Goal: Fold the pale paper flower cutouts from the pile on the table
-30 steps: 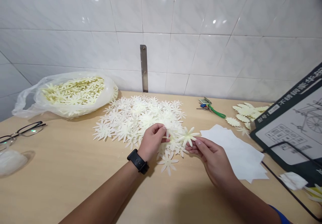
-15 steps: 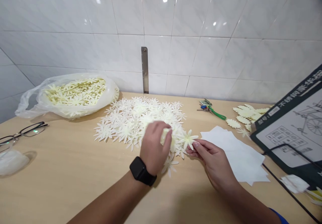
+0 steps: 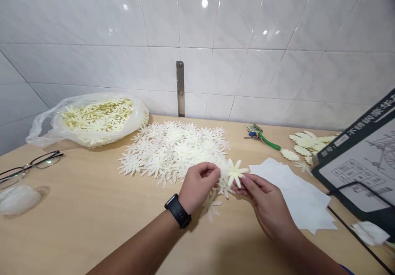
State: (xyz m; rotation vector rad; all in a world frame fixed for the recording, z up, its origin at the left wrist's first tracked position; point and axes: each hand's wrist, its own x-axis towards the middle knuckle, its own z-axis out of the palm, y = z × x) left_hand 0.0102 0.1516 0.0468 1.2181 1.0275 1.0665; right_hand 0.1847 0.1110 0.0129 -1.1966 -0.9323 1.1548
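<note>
My right hand (image 3: 265,201) pinches a pale yellow flower cut-out (image 3: 236,173) by one petal, with its other petals spread toward the left. Close beside it, my left hand (image 3: 199,186), wearing a black watch on the wrist, is closed in a pinch. A blurred whitish flower piece (image 3: 224,171) shows at its thumb and fingertips, partly behind the yellow one. Both hands are just in front of a wide heap of white flower cut-outs (image 3: 173,147). One loose flower cut-out (image 3: 211,205) lies on the table below them.
At the left are an open plastic bag (image 3: 140,112) of flower cut-outs, glasses (image 3: 31,166) and a small plastic bundle (image 3: 18,200). To the right lie white sheets (image 3: 290,192), keys with a green strap (image 3: 268,141), yellowish cut-outs (image 3: 304,143) and a printed box (image 3: 364,159).
My left hand has come down from over the heap and toward my right hand, its fingers now pinched. The right hand still holds the yellow flower. The view has shifted slightly.
</note>
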